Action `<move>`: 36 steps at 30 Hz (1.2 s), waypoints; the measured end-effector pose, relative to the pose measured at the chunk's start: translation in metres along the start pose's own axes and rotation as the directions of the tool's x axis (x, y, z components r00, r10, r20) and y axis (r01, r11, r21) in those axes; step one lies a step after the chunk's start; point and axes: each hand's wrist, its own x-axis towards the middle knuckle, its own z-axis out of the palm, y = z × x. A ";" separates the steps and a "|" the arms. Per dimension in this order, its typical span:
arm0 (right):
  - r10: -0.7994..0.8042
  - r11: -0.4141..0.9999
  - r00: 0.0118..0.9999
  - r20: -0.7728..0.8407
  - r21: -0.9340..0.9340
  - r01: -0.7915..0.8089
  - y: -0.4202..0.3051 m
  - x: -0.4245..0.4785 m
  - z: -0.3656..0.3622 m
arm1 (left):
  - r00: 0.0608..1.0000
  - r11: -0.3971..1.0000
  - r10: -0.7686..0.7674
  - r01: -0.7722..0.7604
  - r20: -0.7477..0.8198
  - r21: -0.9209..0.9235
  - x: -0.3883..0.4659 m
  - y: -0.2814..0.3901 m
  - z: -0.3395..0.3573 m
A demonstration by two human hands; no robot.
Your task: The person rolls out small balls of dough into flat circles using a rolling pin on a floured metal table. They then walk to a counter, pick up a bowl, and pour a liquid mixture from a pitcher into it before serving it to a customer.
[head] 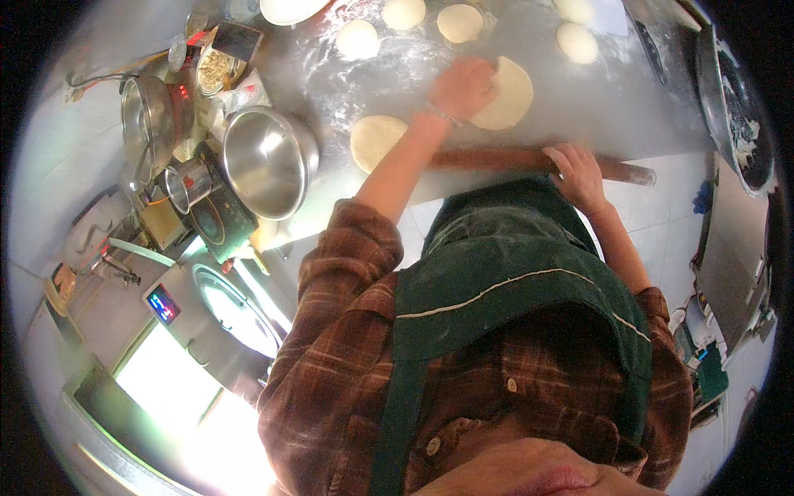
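Note:
My left hand [465,90], blurred, has its curled fingers on the left edge of a flattened dough round [512,96] on the metal worktop. The fingertips and part of the round are hidden. Nearer my body, my right hand [575,170] grips a long wooden rolling pin [502,159] towards its right end. The pin lies crosswise along the table's near edge, its left part behind my left forearm. Another flat dough round [375,141] rests left of that forearm, partly covered by it. Farther back sit several smaller rounds, including one at the left [358,39] and one at the right [577,43].
A steel bowl [267,162] stands at the left, near a steel cup [188,185], a small black stove [220,217] and a container of pale chopped pieces [218,67]. Flour [335,80] dusts the worktop. A large dark pan [738,118] is at the far right.

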 end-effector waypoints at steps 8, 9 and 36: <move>-0.101 0.994 0.995 0.008 0.040 0.101 -0.015 -0.013 0.009 | 0.657 0.530 -0.752 0.658 0.063 -0.536 -0.030 0.011 0.029; -0.105 0.993 0.994 0.010 0.047 0.104 -0.016 -0.011 0.009 | 0.593 0.438 -0.803 0.660 0.065 -0.610 -0.034 0.010 0.031; 0.041 0.992 0.999 -0.008 -0.118 -0.042 0.071 0.002 -0.013 | 0.508 0.516 -0.853 0.856 -0.123 -0.044 -0.003 -0.160 -0.106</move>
